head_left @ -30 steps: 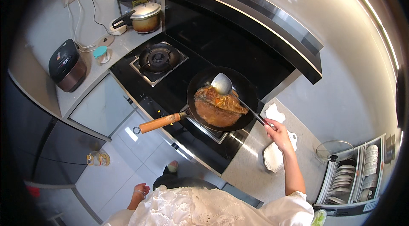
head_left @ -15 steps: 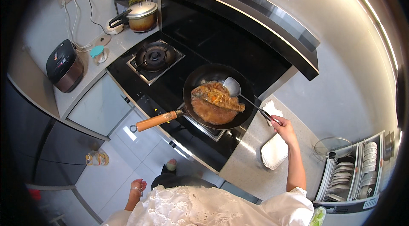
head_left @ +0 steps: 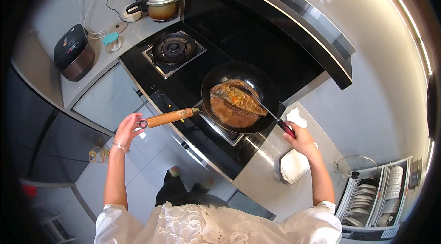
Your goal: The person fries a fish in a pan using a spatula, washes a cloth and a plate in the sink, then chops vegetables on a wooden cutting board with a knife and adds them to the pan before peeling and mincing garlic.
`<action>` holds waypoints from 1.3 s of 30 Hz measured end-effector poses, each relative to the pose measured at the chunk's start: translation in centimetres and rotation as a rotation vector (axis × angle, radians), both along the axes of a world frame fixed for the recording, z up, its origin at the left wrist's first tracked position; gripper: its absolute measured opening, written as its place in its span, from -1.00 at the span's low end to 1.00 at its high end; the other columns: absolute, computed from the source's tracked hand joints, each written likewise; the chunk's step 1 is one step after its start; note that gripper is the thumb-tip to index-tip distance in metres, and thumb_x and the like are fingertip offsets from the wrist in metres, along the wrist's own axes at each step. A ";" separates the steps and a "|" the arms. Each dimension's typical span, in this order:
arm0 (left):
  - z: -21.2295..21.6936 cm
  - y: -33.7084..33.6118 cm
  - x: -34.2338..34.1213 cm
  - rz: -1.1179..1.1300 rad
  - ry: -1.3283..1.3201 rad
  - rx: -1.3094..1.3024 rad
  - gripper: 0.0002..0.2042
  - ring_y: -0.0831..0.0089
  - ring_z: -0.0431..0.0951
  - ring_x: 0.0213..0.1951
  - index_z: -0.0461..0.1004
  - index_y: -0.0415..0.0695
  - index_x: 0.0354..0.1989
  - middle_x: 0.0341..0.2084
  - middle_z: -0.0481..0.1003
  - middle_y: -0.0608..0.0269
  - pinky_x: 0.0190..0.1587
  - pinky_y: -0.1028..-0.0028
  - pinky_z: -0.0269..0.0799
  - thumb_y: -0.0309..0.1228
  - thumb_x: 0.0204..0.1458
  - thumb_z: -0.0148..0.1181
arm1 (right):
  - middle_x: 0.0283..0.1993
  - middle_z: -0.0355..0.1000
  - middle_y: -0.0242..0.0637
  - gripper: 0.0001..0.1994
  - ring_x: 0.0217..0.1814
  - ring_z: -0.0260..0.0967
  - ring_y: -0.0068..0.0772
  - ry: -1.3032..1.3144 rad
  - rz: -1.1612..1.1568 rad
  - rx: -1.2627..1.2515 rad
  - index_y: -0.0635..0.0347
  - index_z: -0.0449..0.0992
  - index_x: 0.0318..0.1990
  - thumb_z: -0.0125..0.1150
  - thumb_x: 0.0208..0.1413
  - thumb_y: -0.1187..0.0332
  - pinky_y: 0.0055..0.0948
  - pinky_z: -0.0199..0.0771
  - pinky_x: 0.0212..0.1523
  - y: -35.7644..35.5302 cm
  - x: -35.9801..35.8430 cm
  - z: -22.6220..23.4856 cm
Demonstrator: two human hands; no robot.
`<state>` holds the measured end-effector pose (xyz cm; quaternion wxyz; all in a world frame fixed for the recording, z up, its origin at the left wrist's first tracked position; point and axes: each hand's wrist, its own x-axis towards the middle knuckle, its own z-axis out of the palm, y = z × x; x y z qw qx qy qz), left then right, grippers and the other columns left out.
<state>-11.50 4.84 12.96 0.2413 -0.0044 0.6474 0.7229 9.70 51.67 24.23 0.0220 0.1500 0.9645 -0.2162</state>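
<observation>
1. Right hand is firmly gripping the spatula; prying is risking tearing the fish lying in the wok.
2. Left hand is curving half-open by the wooden handle; unsteadied, the wok could be sliding.

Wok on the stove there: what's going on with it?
What looks like a browned fish lies in brown sauce in the wok, which sits on the stove. A person's right hand holds a long-handled turner, its head down in the wok by the fish. The left hand is open at the end of the wooden handle; whether it touches is hard to tell.
</observation>
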 end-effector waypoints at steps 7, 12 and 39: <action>3.1 3.7 -3.5 -0.606 -0.176 -0.008 -0.56 0.52 0.47 -0.38 0.19 -0.11 0.07 -0.30 0.40 0.21 -0.41 0.56 0.42 -0.17 0.06 -0.02 | -0.32 0.40 -0.01 -0.56 -0.33 0.37 -0.07 0.101 -0.224 0.032 0.17 0.33 -0.01 0.10 -0.17 0.54 -0.33 0.35 -0.28 -7.3 5.9 1.3; 1.1 5.0 -3.7 -0.846 -0.311 0.067 -0.44 0.69 0.34 -0.59 0.00 -0.11 0.19 -0.39 0.39 0.27 -0.68 0.76 0.20 -0.33 0.02 0.06 | -0.41 0.37 -0.07 -0.54 -0.37 0.36 -0.05 -0.050 -0.248 0.104 0.01 0.35 0.00 0.07 -0.16 0.53 -0.26 0.37 -0.33 -14.0 7.2 3.5; 1.1 5.4 -2.0 -0.877 -0.225 0.067 -0.52 0.66 0.26 -0.65 0.07 -0.11 0.16 -0.51 0.36 0.28 -0.71 0.74 0.07 -0.34 0.06 -0.01 | -0.49 0.32 -0.11 -0.50 -0.47 0.32 -0.01 0.165 -0.522 0.291 -0.12 0.33 0.04 0.08 -0.14 0.53 -0.16 0.31 -0.47 -19.4 3.2 -7.9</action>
